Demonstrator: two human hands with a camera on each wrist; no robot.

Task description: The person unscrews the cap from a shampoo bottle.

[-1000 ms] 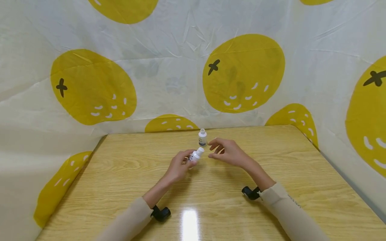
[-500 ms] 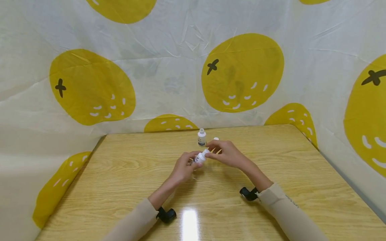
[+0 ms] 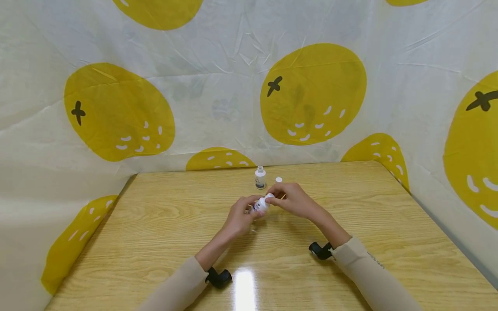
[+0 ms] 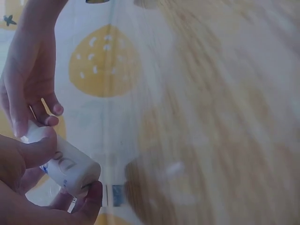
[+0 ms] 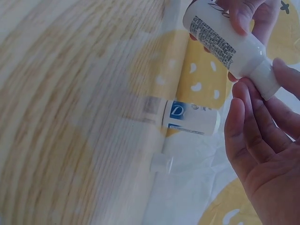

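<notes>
In the head view my left hand (image 3: 239, 216) holds a small white bottle (image 3: 259, 204) with printed text, tilted, its top pointing toward my right hand (image 3: 293, 199). The right hand's thumb and fingers pinch the white cap (image 3: 269, 197) at the bottle's neck. The right wrist view shows that cap (image 5: 263, 80) still seated on the neck, fingers along its sides. Left fingers curl around the bottle's body (image 4: 70, 164) in the left wrist view. A second white bottle (image 3: 260, 178), without a cap, stands upright on the table just beyond the hands.
A loose white cap (image 3: 279, 179) lies on the wooden table (image 3: 163, 216) right of the standing bottle. Behind and at both sides hangs a white cloth (image 3: 221, 95) printed with yellow fruit, meeting the table's far edge.
My left hand has moved right with the bottle, bringing its cap to my right hand. The right fingers, apart from it before, now pinch the cap. The loose cap has come into view.
</notes>
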